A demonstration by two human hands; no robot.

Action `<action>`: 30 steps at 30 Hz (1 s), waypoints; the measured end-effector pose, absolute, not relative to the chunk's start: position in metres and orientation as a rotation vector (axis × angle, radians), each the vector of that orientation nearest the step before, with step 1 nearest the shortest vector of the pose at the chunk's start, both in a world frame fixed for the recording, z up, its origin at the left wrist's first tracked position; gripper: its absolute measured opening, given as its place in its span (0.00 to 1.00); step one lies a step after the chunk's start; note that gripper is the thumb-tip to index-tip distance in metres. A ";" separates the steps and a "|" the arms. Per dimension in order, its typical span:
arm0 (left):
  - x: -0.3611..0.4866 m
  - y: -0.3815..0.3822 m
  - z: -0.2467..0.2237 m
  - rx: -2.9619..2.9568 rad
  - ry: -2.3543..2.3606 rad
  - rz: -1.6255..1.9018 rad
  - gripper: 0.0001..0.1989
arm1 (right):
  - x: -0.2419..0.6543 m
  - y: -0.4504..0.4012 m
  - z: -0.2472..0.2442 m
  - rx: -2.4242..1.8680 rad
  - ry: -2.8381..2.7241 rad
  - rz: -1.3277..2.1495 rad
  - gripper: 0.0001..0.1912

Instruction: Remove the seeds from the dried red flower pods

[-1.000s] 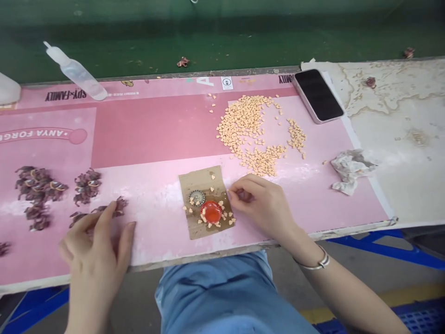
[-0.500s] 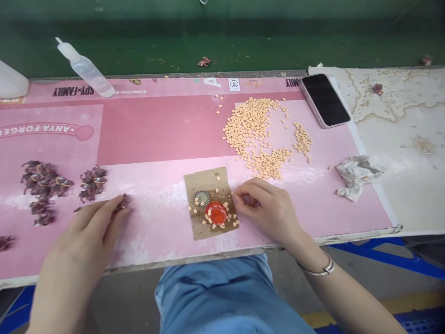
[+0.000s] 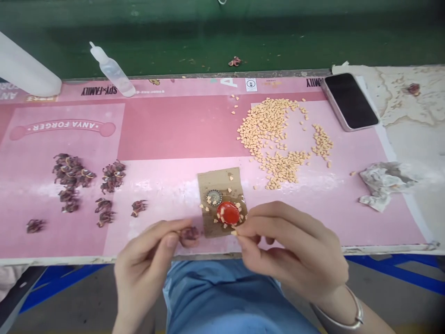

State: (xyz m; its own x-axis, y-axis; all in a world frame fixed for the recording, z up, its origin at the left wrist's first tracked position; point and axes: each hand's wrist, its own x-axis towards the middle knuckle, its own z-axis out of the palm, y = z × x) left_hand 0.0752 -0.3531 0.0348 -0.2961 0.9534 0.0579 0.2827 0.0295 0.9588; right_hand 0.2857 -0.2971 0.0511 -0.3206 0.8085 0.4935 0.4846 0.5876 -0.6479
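Between the thumb and fingertips of my left hand (image 3: 149,260) is a small dark reddish-brown figure (image 3: 189,233), held over the table's front edge. My right hand (image 3: 295,250) pinches a tiny pale yellow piece (image 3: 234,233) at the lower right of a piece of brown cardboard (image 3: 219,176). On that wet-looking cardboard lie a red dish-like cap (image 3: 229,214) and a crimped metal bottle cap (image 3: 213,197), with loose yellow pieces around both. Many more such pieces form a spread pile (image 3: 264,120) beyond my right hand. Several similar dark figures (image 3: 69,170) sit in clusters at the left.
At the back left are a dropper bottle (image 3: 116,76) and a larger white bottle (image 3: 28,69). A phone (image 3: 351,102) lies at the back right, with crumpled tissue (image 3: 382,183) nearer me. A green panel (image 3: 174,46) rises behind the pink mat (image 3: 174,125).
My left hand has lifted a dark figure and brought it right, beside the cardboard. My right hand has come lower, with a yellow piece now showing at its fingertips. The view has shifted left.
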 end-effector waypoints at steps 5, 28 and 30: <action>0.089 -0.354 0.032 1.261 1.444 1.254 0.07 | 0.273 -0.303 0.053 -0.948 -1.857 0.675 0.13; 0.076 -0.352 0.027 1.250 1.059 1.274 0.09 | 0.263 -0.323 0.037 -0.845 -1.347 1.249 0.11; 0.072 -0.350 0.027 1.273 1.101 1.238 0.08 | 0.263 -0.324 0.035 -0.845 -1.334 1.291 0.11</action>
State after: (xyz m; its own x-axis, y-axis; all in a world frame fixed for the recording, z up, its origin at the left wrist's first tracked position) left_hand 0.0716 -0.3501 0.0272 0.0598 0.9948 0.0819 -0.0346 -0.0799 0.9962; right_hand 0.2625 -0.3240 0.0351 -0.2029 0.9579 0.2031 -0.1712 0.1696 -0.9705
